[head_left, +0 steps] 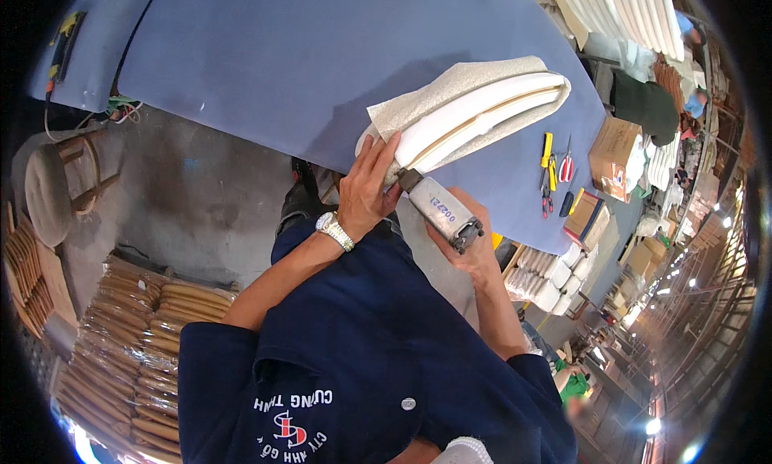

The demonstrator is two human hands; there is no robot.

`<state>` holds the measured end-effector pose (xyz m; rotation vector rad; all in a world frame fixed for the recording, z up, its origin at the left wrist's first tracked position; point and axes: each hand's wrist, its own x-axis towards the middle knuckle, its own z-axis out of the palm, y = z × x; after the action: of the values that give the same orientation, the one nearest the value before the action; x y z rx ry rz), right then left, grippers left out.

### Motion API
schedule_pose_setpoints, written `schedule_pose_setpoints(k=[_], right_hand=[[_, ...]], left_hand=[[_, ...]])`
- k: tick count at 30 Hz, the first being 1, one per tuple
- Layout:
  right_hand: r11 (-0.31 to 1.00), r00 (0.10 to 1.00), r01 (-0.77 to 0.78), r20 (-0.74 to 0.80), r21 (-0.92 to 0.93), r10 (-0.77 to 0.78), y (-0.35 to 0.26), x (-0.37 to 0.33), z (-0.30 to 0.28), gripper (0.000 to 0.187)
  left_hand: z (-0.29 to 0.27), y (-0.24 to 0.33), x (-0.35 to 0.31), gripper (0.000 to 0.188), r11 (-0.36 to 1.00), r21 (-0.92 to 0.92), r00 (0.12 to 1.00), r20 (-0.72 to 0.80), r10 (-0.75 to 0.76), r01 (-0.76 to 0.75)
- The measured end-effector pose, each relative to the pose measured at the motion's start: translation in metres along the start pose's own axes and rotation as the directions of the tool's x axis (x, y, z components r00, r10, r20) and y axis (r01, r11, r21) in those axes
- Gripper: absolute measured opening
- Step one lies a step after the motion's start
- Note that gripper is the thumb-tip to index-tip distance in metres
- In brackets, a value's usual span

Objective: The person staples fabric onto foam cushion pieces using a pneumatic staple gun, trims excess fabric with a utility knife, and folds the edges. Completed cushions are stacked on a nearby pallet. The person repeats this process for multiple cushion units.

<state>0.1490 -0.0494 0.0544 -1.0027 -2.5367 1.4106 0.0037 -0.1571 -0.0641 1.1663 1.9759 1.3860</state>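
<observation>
The left hand (368, 186) is clamped on the near end of a curved pad (482, 114), its fingers laid over the left side and its thumb close to the tip of a stapler (441, 211). The right hand (470, 243) is closed around the stapler from the right; most of those fingers are hidden behind the grey body. The stapler's dark nose meets the pad's near end just beside the left thumb, though whether it presses on it cannot be told.

The pad slants across the table (257, 54), from its near edge toward the far right. It has white padding with a narrow tan strip along it, and beige fabric (430, 90) spreads out loosely around both sides. A watch (334, 231) is on the left wrist.

On the right part of the table lie a yellow tool (547, 152) and red-handled pliers (566, 168), near each other. A carton (615, 154) stands farther right, with a small box (585, 220) nearer. A yellow-and-black tool (66, 46) with a cord lies at the far left. On the floor, left of the person, are a stool (48, 190) and, nearer, plastic-wrapped stacks (137, 355) of brown pieces.
</observation>
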Motion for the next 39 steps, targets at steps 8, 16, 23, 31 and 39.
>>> schedule_pose_setpoints(k=[8, 16, 23, 31, 39], right_hand=[[0.996, 0.996, -0.08, 0.048, 0.033, 0.078, 0.0, 0.002, 0.004, 0.022], [0.992, 0.989, -0.111, 0.09, -0.063, 0.116, -0.011, 0.007, 0.005, 0.022], [0.987, 0.994, -0.109, 0.007, -0.116, 0.111, -0.004, -0.005, 0.02, 0.027], [0.982, 0.988, -0.039, -0.153, -0.187, 0.01, 0.026, -0.043, -0.001, 0.027], [0.755, 0.893, -0.381, -0.422, -0.534, 0.153, 0.186, -0.046, -0.065, 0.037]], left_hand=[[0.001, -0.001, -0.001, 0.106, 0.999, -0.019, 0.998, 0.05, -0.04, 0.041], [0.008, 0.001, -0.007, 0.105, 0.991, -0.111, 0.997, -0.023, -0.074, 0.071], [0.003, -0.003, -0.007, 0.1, 0.988, -0.138, 0.997, 0.015, -0.072, 0.073], [0.0, -0.004, -0.003, 0.07, 0.992, -0.074, 0.995, 0.009, -0.099, 0.1], [0.001, 0.008, 0.001, 0.056, 0.999, -0.037, 1.0, -0.028, 0.005, -0.006]])
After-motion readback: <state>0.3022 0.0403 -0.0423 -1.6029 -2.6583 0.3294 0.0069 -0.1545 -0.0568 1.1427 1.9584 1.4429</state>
